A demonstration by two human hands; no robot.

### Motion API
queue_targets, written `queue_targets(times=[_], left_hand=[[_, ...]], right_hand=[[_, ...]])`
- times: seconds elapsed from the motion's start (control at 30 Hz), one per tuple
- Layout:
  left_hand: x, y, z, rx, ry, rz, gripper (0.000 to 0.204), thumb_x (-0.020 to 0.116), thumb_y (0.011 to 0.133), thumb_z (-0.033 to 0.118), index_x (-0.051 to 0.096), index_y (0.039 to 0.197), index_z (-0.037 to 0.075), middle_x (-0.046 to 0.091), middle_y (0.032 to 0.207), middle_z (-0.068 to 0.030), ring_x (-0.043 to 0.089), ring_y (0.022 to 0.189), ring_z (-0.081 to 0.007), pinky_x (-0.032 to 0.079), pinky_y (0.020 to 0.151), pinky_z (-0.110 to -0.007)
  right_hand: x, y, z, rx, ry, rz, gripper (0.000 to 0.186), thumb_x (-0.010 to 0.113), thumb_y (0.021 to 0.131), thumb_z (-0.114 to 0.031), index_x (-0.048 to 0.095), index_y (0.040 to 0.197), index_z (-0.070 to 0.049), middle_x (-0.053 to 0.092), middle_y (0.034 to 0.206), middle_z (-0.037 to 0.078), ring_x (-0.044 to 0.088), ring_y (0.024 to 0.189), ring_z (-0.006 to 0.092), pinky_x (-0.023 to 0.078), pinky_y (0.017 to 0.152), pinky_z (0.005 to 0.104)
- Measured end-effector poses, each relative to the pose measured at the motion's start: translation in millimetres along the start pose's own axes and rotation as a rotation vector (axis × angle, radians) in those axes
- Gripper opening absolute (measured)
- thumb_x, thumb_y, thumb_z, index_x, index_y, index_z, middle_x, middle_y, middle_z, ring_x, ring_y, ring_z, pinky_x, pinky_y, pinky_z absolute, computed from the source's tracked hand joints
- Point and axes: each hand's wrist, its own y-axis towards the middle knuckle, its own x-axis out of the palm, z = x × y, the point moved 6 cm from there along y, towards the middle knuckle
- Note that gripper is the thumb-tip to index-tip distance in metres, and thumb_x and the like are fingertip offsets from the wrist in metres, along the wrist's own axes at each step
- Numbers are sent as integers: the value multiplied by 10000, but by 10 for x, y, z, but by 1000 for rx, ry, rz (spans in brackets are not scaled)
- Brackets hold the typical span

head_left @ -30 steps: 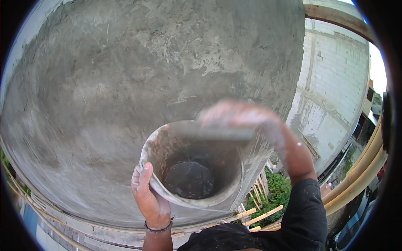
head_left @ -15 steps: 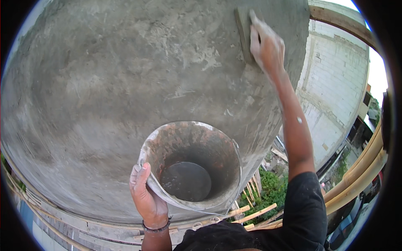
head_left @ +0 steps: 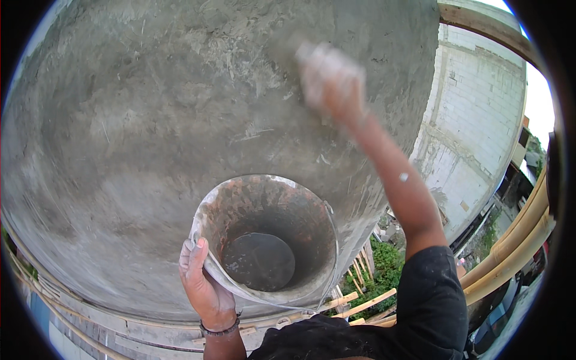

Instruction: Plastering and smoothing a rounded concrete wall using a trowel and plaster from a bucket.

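Note:
My left hand [head_left: 207, 285] grips the rim of a bucket [head_left: 207, 207] at its left side, thumb over the lip. The bucket is tilted so its mouth faces me, and dull grey liquid [head_left: 259, 261] lies at its bottom. Its wire handle hangs along the right and lower rim. Up on the grey plastered wall [head_left: 138, 162], my right hand [head_left: 333, 81] is closed and smeared by motion. The plastering float it holds is mostly lost in the blur against the wall; the half-second-old picture shows it as a flat board.
Past the wall's right edge stands a pale block wall [head_left: 474, 114]. Bamboo poles [head_left: 510, 258] rise at the right, and a wooden beam [head_left: 486, 25] crosses the upper right. Below are wooden slats [head_left: 366, 306], green plants [head_left: 387, 264] and planks [head_left: 150, 327] at lower left.
My right hand has swept left and somewhat down across the wall with the float. The bucket and my left hand have shifted slightly left in the picture.

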Motion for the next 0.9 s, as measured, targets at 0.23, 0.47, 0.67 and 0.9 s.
queue_targets(times=[0.23,0.47,0.67,0.9], left_hand=[[39,7,-61,-56,-30,-13,250,625,971,83,633,1193,-32,690,1124,-115,658,1006,-191,510,912,-326],[-92,3,44,9,7,16,259,619,971,79,628,1201,-40,691,1125,-118,660,1007,-194,512,912,-329],[75,11,-82,-49,0,-11,249,620,972,83,629,1187,-42,688,1118,-117,657,1005,-191,514,910,-332],[-43,12,19,7,-5,2,238,616,975,82,628,1176,-45,688,1118,-122,662,996,-192,517,907,-328]], right_hand=[[-40,222,694,106,34,200,279,597,917,-139,699,1169,-201,586,740,-22,614,633,112,526,527,293],[59,-400,-442,-111,65,-186,159,601,948,-198,692,1076,-218,574,695,-12,586,608,153,472,490,326],[-117,321,1078,34,15,296,214,615,944,-164,699,1140,-186,664,778,27,665,673,172,526,527,299],[-242,-724,-509,-227,411,-99,237,519,1002,-222,674,1177,-260,659,836,4,664,695,164,573,634,282]])
